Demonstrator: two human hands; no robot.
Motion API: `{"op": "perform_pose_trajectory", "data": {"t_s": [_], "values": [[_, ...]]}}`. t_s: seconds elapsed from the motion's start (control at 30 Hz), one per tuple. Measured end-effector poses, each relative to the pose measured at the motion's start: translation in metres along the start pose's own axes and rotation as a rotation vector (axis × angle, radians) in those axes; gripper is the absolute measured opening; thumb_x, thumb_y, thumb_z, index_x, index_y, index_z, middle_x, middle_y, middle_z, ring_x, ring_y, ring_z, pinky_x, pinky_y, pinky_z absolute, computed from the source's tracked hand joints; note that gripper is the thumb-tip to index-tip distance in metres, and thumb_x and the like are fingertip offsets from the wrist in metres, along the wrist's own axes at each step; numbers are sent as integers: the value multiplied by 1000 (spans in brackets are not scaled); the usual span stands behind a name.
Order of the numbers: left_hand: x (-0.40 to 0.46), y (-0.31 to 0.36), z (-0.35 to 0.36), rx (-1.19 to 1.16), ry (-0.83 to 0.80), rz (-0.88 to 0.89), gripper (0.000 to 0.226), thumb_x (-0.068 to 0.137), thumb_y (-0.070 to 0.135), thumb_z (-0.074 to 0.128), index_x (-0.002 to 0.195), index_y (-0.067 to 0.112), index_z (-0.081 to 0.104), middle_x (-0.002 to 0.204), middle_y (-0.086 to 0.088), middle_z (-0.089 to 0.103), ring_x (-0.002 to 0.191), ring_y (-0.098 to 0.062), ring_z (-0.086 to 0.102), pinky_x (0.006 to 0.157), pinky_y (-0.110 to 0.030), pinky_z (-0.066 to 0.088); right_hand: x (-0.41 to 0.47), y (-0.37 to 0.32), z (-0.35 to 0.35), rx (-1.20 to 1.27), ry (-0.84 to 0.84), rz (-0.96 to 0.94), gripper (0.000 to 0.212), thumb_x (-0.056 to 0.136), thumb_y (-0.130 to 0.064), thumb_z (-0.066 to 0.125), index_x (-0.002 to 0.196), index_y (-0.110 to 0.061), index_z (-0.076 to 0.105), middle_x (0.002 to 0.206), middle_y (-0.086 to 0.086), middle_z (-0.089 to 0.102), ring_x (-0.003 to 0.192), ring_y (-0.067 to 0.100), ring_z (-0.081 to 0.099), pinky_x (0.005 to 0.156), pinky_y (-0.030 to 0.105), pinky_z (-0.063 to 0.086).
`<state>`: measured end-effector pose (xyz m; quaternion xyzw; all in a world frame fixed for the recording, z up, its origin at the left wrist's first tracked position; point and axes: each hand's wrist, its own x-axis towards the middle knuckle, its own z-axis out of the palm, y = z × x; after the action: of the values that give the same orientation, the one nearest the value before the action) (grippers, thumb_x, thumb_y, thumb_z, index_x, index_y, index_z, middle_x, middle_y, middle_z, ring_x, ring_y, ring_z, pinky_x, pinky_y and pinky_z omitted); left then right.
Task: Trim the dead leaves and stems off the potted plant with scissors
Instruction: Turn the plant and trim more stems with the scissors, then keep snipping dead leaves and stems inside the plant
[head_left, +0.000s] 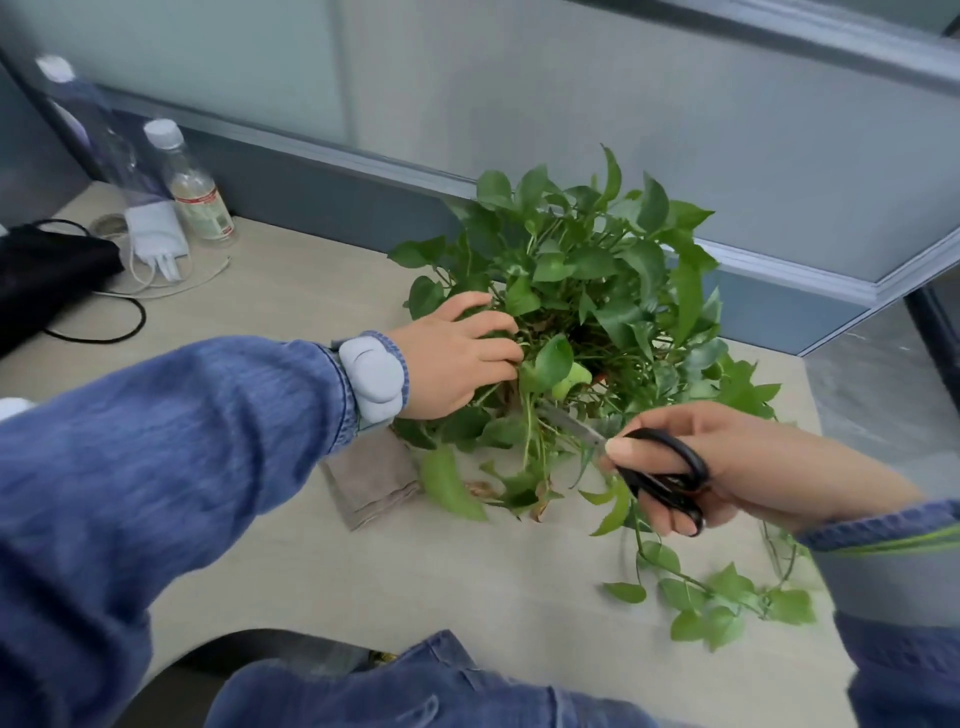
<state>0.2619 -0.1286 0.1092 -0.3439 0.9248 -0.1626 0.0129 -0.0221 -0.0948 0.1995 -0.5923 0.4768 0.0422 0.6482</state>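
Note:
A bushy green potted plant (587, 291) stands on the beige desk (395, 566), its pot hidden under the leaves. My left hand (457, 358) presses into the foliage on the plant's left side, fingers parting and gripping leaves. My right hand (727, 467) holds black-handled scissors (660, 473); their metal blades reach into the lower stems near the plant's front. A few brown dry leaves (540, 499) lie at the plant's front edge. A long vine (727, 592) trails over the desk to the right.
A folded grey cloth (374, 478) lies just left of the plant. At the back left stand two plastic bottles (192, 182), a white charger (156, 236) with cables, and a black bag (47, 275). A grey partition wall runs behind the desk.

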Motion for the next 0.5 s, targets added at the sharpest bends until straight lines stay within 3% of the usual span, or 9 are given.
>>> {"op": "perform_pose_trajectory", "data": {"t_s": [0.1, 0.2, 0.37, 0.5], "values": [[5, -2, 1, -71, 22, -33, 48, 84, 20, 35, 125, 29, 58, 132, 8, 54, 129, -25, 43, 111, -46, 23, 24, -9, 16, -68, 5, 57, 53, 80, -59, 73, 88, -8, 61, 71, 16, 71, 54, 24, 54, 40, 19, 35], [10, -4, 1, -147, 18, -70, 45, 86, 19, 42, 127, 30, 56, 135, 9, 52, 125, -24, 44, 105, -42, 27, 49, -18, 28, -114, 58, 138, 49, 85, -55, 68, 86, -6, 62, 72, 16, 71, 67, 31, 48, 42, 23, 30], [12, 3, 7, -282, 30, -196, 36, 90, 29, 40, 119, 29, 61, 126, 4, 51, 115, -22, 44, 97, -40, 29, 61, -26, 19, -147, 141, 220, 51, 90, -51, 65, 89, 0, 61, 62, 11, 69, 46, 20, 43, 38, 22, 30], [18, 18, 13, -422, 63, -373, 39, 88, 58, 40, 102, 29, 63, 119, 5, 48, 112, -20, 41, 92, -39, 29, 52, -31, 4, -69, 142, 208, 50, 82, -50, 70, 90, -2, 61, 64, 14, 64, 41, 16, 47, 34, 17, 33]]}}
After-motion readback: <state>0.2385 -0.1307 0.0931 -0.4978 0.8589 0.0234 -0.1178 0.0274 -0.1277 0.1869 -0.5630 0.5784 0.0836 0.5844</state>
